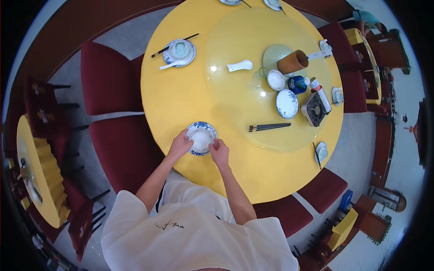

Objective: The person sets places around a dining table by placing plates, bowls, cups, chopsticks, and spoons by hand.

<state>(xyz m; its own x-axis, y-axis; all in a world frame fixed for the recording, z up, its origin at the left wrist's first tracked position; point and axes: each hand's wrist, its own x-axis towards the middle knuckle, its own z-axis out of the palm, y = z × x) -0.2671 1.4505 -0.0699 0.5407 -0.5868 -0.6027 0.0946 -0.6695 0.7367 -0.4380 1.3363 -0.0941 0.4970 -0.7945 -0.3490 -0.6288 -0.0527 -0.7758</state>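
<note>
A white bowl [200, 139] sits on a blue-and-white patterned plate [197, 126] near the yellow table's front-left edge. My left hand [181, 145] grips the bowl's left rim, thumb inward and fingers curled at the side. On the opposite rim, my right hand [220, 151] pinches the bowl between thumb and fingers. Part of the plate is hidden under the bowl and my hands. Whether the bowl's base touches the plate cannot be made out. To the right, on the glass turntable [226, 101], lie several black chopsticks [270, 127].
On the turntable stand white spoons [240, 66], a brown cylindrical container [293, 62], a small bowl [275, 80], a plate [286, 104] and a portable stove [315, 109]. Another place setting [179, 53] is at the upper left. Red chairs [122, 149] ring the table. A person [367, 20] is far right.
</note>
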